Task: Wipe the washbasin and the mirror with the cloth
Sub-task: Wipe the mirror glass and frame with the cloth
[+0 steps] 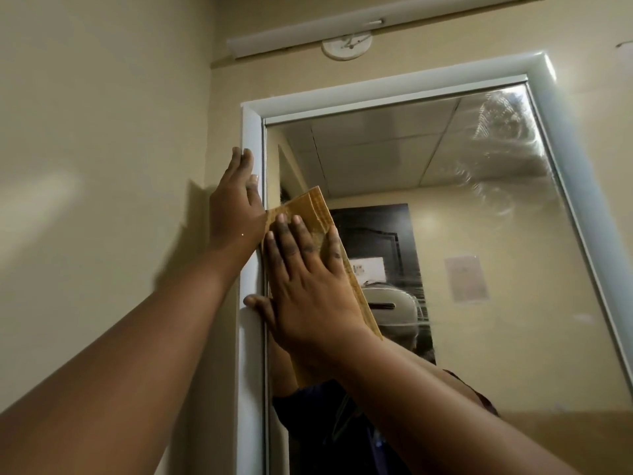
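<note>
The right hand (308,279) lies flat at the centre of the frame, fingers straight and spread, pressing the folded yellow-brown cloth (318,214) against the mirror (479,234) near its left edge; its thumb touches the white frame (251,337); the cloth shows above the fingertips and along the hand's right side, slanting toward the lower right. The left hand (236,207), just up and left of it, rests open with straight fingers on the frame's left upright, fingertips pointing toward the upper left corner of the mirror. Wipe streaks (507,149) smear the glass in the upper right of the frame; a light fixture (308,32) runs along the wall at the top.
</note>
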